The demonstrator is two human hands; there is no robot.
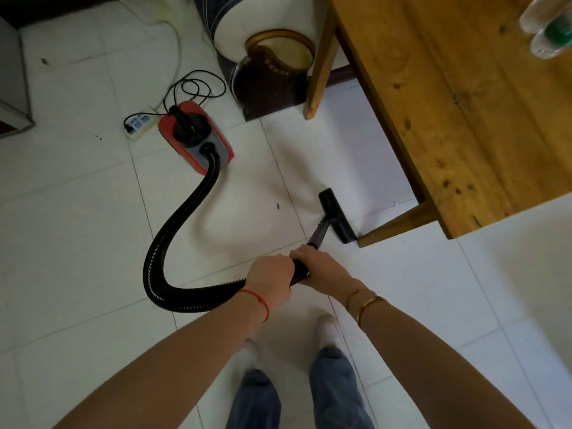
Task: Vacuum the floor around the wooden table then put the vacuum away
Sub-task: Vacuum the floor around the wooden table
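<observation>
Hands: left hand (272, 275) and right hand (318, 263) both clamp the wand (317, 235). Floor head (335, 215) sits on tile, touching the bench (464, 103) near leg (399, 222). Judgement: sweep slowly around that leg, keeping hose (173, 239) slack toward the red vacuum (195, 136) at far left.

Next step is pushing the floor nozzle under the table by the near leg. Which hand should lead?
Right, probably. The right hand grips the wand further forward, nearer the floor nozzle and the table leg. The left hand holds the rear of the handle where the hose joins, so it suits steadying.
</observation>
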